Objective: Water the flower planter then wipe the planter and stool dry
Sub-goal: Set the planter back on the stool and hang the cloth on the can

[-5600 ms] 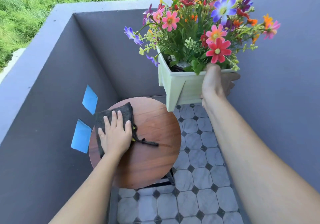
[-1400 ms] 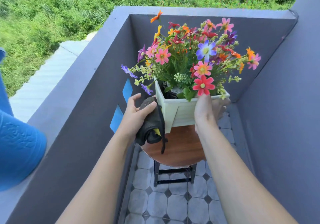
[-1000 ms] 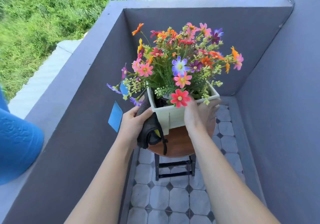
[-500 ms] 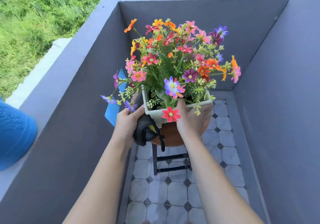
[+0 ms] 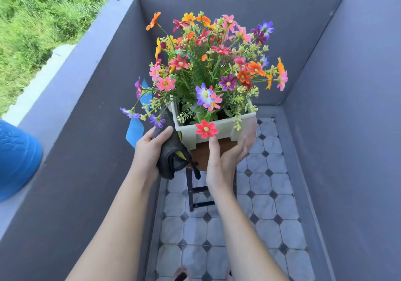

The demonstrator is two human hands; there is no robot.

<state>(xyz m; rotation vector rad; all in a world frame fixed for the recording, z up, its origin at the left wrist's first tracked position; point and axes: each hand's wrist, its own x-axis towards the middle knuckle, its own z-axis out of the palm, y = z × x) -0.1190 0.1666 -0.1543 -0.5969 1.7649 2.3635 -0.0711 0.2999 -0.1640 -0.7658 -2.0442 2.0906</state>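
A cream square planter [image 5: 223, 126] full of many-coloured flowers [image 5: 208, 63] rests on the round brown wooden stool [image 5: 201, 152], which it mostly hides. My left hand [image 5: 149, 150] grips a folded dark cloth [image 5: 171, 157] and holds it against the planter's left side. A black strap hangs from the cloth. My right hand [image 5: 225, 159] is just in front of the planter's near right corner, fingers spread and blurred, with nothing in it. Its thumb points up near the planter's base.
Grey balcony walls close in on the left, far and right sides. A blue container [image 5: 15, 157] sits on the left wall's ledge. Blue patches [image 5: 134, 131] mark the left wall. The stool's black legs [image 5: 191, 189] stand on the tiled floor [image 5: 267, 207].
The planter came down from the air onto the stool. My right hand let go of its front and opened. My left hand stayed on the cloth at the planter's left side.
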